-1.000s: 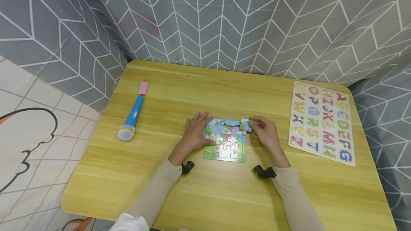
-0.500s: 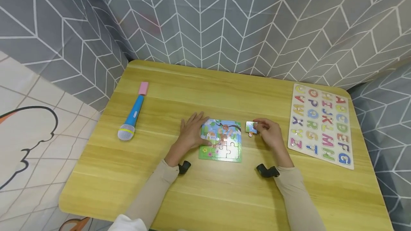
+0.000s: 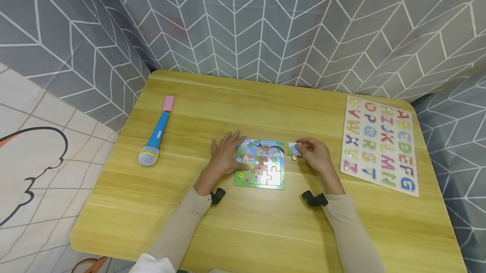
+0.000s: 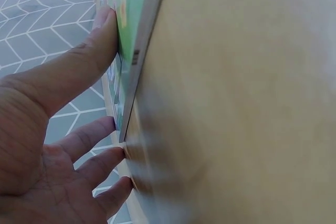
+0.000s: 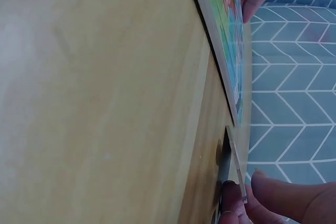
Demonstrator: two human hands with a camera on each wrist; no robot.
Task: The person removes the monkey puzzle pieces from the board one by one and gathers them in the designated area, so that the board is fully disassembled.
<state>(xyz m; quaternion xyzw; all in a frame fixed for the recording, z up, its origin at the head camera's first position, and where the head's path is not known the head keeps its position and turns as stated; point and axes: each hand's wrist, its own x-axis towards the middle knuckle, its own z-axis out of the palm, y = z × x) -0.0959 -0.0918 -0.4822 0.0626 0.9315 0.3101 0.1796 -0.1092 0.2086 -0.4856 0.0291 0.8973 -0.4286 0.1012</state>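
Observation:
A square jigsaw puzzle (image 3: pixel 268 177) with a cartoon scene and green border lies mid-table in the head view. My left hand (image 3: pixel 225 157) rests at its left side with fingers spread. The left wrist view shows the thumb (image 4: pixel 89 59) on the puzzle's face and the other fingertips by its edge and the table. Just right of the puzzle, my right hand (image 3: pixel 316 156) pinches a blue-and-green puzzle piece (image 3: pixel 292 150) with a knob pointing down. In the right wrist view this piece (image 5: pixel 236 158) is seen edge-on between thumb and fingers, slightly tilted above the table.
At the left of the table (image 3: pixel 243 108) lies a blue toy microphone (image 3: pixel 155 140) with a pink block (image 3: pixel 168 103) at its handle end. An alphabet board (image 3: pixel 381 146) with coloured letters occupies the right side. A patterned grey curtain (image 3: pixel 265 24) hangs behind the far edge.
The puzzle piece, which overlapped the puzzle's upper right corner, now sits apart to its right, still pinched in my right hand. The puzzle and my left hand have shifted slightly left.

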